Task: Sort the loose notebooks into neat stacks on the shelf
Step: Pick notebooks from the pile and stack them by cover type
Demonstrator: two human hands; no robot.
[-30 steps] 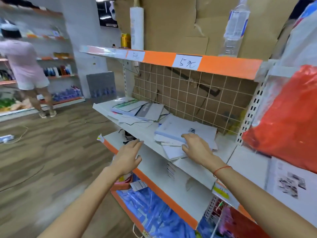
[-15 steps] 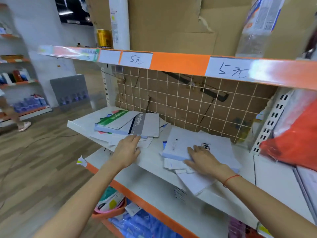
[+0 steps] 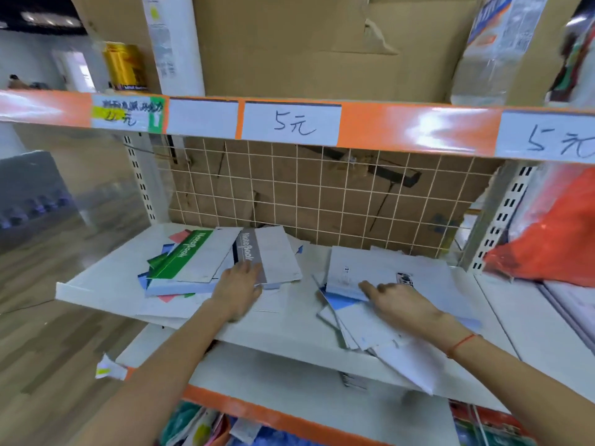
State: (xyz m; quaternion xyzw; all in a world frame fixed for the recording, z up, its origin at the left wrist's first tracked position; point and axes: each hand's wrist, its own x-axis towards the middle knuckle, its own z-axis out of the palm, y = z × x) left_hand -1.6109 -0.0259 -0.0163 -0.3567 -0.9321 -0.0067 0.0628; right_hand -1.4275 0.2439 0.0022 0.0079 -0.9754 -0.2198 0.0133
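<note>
Two loose piles of notebooks lie on the white middle shelf (image 3: 96,284). The left pile has a green-banded notebook (image 3: 193,255) and a grey-banded one (image 3: 273,252) on top of thinner booklets. My left hand (image 3: 236,291) rests with straight fingers on the near edge of the grey-banded notebook. The right pile (image 3: 402,275) is white and pale blue, with several thin booklets (image 3: 363,326) sliding out over the shelf's front edge. My right hand (image 3: 399,304) lies flat on that pile, fingers pointing left along the top notebook's near edge.
A wire grid backed with cardboard (image 3: 322,194) closes the shelf's rear. The upper shelf's orange edge (image 3: 370,127) with price labels hangs just above. An orange bag (image 3: 553,239) sits at the right. A lower white shelf (image 3: 289,381) juts out below.
The view has closed in on the shelf. My left hand rose from below the shelf onto the left pile. My right hand stayed on the right pile, shifting slightly across it.
</note>
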